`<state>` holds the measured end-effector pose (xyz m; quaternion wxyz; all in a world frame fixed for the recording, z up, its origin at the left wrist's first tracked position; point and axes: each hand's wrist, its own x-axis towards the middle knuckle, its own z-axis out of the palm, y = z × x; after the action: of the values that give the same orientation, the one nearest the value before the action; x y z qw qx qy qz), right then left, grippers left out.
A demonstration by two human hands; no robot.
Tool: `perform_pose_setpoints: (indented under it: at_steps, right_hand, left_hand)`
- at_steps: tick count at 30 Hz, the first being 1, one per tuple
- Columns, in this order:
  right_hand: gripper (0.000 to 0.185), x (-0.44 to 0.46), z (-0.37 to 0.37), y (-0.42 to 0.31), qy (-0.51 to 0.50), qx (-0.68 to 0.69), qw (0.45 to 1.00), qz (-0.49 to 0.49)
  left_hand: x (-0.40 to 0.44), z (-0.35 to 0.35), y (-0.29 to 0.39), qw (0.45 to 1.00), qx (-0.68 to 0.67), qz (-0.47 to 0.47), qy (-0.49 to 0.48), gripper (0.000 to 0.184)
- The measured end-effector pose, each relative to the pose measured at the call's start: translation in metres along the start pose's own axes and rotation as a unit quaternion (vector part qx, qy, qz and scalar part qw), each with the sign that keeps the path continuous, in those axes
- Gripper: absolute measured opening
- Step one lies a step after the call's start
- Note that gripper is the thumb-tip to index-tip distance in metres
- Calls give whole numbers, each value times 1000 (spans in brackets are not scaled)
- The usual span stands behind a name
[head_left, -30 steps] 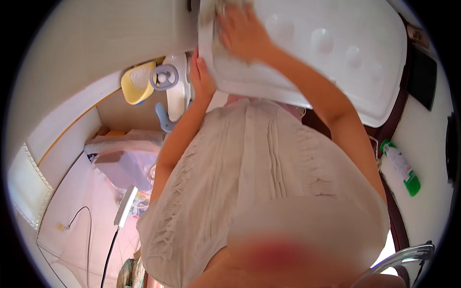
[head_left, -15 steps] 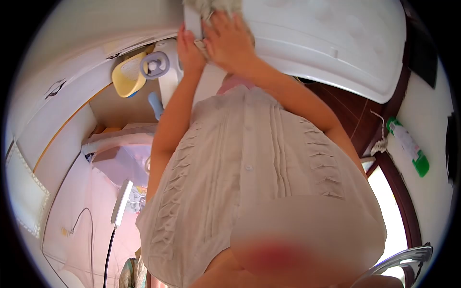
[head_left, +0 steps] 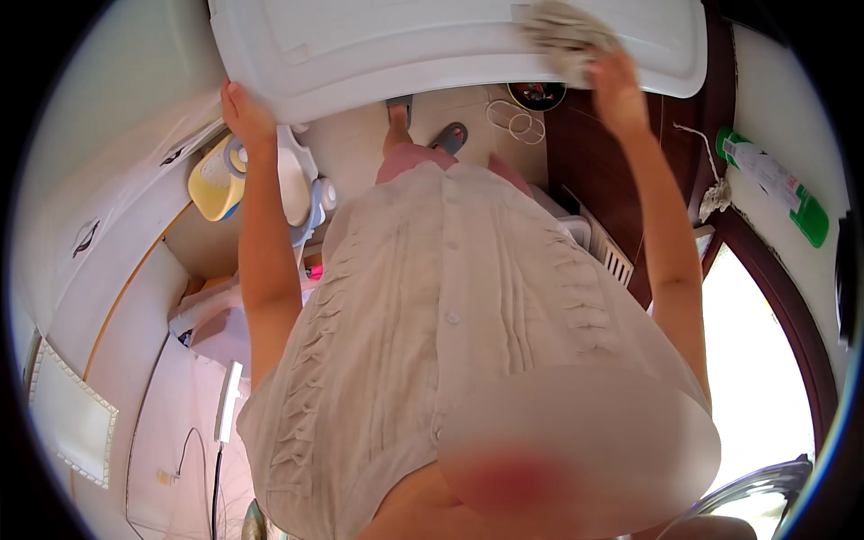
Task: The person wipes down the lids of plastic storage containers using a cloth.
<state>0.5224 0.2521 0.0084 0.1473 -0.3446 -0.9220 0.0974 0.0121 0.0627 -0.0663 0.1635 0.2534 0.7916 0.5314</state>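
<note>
A large white plastic lid point(head_left: 387, 54) with rounded corners and a raised rim spans the top of the view. My left hand point(head_left: 247, 117) grips its near left corner, thumb side showing and the other fingers partly hidden. My right hand point(head_left: 619, 90) holds a crumpled beige cloth point(head_left: 571, 40) against the lid's right part. The fingers are closed round the cloth, which is slightly blurred by motion.
A yellow plastic basin point(head_left: 214, 184) is at the left beside white drawers. Below the lid are a dark round bowl point(head_left: 537, 95), a white cord point(head_left: 515, 121) and grey slippers point(head_left: 448, 138). A green-and-white bottle point(head_left: 774, 184) lies at the right.
The lid has shifted left and upward in view, showing the floor. My hands, together before, are now far apart: left at the lid's left corner, right with the cloth at its right side.
</note>
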Motion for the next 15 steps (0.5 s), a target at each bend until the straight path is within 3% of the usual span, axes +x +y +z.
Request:
perform_pose_setpoints:
  at_steps: [1,3,4,6,7,8,9,10,12,13,14,15]
  right_hand:
    - [25,-15,-14,26,-25,-90,990,102]
    - [25,-31,-29,87,37,-118,985,116]
    - [25,-29,-23,85,39,-120,985,119]
    - [21,-19,-2,64,58,-198,947,246]
    - [19,-9,8,38,29,-319,941,106]
    - [16,4,19,2,25,-284,956,63]
    - [19,26,29,-50,79,-136,983,94]
    - [33,44,49,-88,28,-130,988,78]
    - [57,95,79,-183,-15,93,988,125]
    - [57,110,95,-216,-32,160,984,70]
    - [52,122,128,-248,94,226,970,-1]
    - [48,140,134,-279,56,173,983,-35]
  left_hand:
    - [-1,3,3,1000,-4,2,-1,52]
    - [-4,1,13,1000,3,-14,-2,52]
    - [-5,1,17,1000,1,-12,-6,52]
    - [-6,2,23,1000,5,-16,-12,52]
    - [-4,3,21,1000,3,-14,-14,52]
    - [-3,3,15,1000,-14,-8,-15,51]
    - [-3,3,11,999,-29,-2,-16,51]
    - [-3,4,11,999,-29,1,-18,51]
    - [-4,5,15,1000,-27,3,-13,51]
    - [-4,4,16,999,-28,6,-15,51]
    - [-4,3,18,1000,-3,-6,-22,51]
    - [-3,1,21,999,23,-19,-27,51]
